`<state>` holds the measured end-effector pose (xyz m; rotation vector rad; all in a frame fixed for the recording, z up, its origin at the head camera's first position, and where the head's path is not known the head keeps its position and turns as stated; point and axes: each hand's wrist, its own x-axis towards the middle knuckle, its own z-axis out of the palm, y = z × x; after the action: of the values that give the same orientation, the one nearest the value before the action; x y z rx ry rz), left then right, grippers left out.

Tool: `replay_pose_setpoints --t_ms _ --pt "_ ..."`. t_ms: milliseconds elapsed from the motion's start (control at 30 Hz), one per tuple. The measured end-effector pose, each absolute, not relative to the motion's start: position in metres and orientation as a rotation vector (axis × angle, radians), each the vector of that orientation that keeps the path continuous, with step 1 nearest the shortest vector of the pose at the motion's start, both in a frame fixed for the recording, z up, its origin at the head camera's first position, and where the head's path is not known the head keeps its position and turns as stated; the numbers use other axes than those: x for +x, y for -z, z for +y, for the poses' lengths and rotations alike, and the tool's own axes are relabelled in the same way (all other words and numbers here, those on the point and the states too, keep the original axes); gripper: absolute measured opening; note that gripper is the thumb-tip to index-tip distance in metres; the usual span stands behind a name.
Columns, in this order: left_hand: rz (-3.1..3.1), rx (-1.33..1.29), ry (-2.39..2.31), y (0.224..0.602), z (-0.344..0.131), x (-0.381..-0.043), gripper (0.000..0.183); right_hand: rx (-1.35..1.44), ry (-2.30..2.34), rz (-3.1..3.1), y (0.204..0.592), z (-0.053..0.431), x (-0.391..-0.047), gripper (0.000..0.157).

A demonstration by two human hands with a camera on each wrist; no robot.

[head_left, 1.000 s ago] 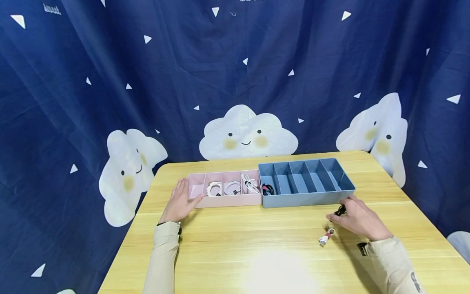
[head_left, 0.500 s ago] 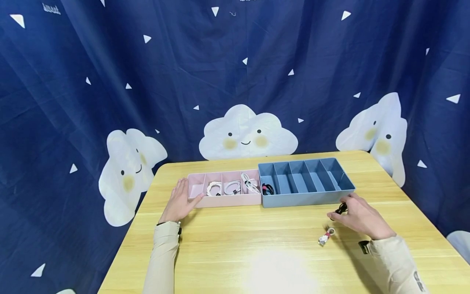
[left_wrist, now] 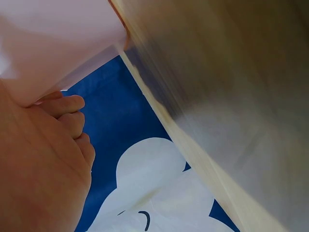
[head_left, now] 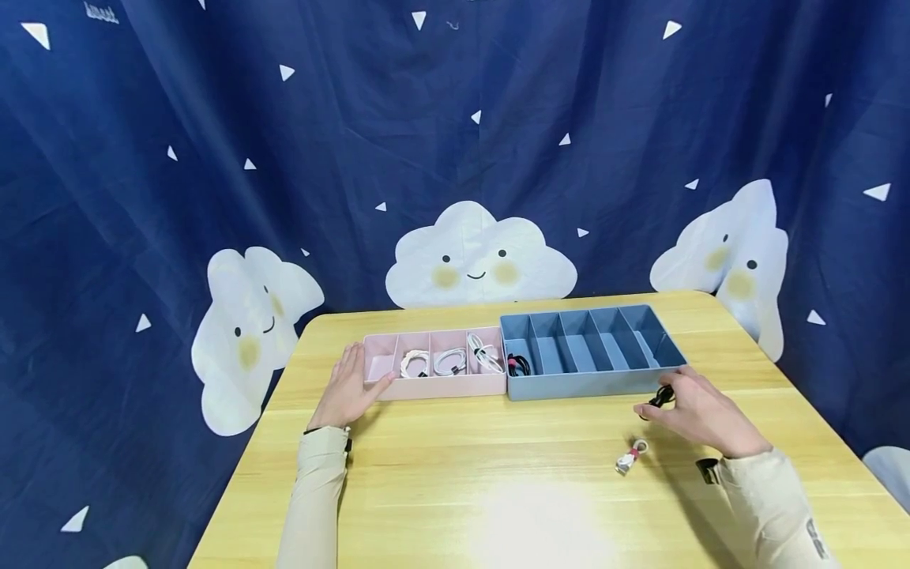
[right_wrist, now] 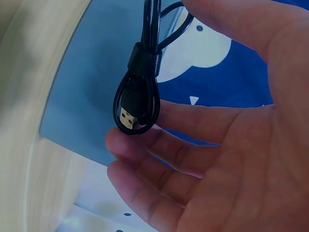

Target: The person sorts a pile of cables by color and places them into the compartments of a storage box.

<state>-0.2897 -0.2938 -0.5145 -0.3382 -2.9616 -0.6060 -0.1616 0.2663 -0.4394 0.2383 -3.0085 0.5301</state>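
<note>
My right hand (head_left: 700, 415) holds a coiled black USB cable (right_wrist: 144, 72) just in front of the right end of the blue divided box (head_left: 597, 386). A black tie binds the coil, and the metal plug shows inside its lower loop in the right wrist view. My left hand (head_left: 346, 389) rests against the left end of the pink divided box (head_left: 444, 387), with the thumb along its front and the fingers at its side. On the table below my right hand lies a short white cable (head_left: 631, 457) with a red tie.
White coiled cables (head_left: 450, 363) lie in several pink compartments; the leftmost holds none. A black cable with a red tie (head_left: 519, 366) sits in the blue box's leftmost compartment. Both boxes stand side by side on the wooden table (head_left: 441, 474), before a dark blue curtain (head_left: 341, 158).
My right hand, with the black cable, has shifted slightly toward the blue box. My left hand stays at the pink box, and the white cable on the table lies where it was.
</note>
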Motion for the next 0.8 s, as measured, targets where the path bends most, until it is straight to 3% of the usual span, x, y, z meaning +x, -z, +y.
replay_pose_setpoints --t_ms 800 --pt "-2.975 -0.33 0.607 0.518 -0.296 -0.293 0.109 0.313 -0.512 -2.988 0.417 0.264 -0.176 0.074"
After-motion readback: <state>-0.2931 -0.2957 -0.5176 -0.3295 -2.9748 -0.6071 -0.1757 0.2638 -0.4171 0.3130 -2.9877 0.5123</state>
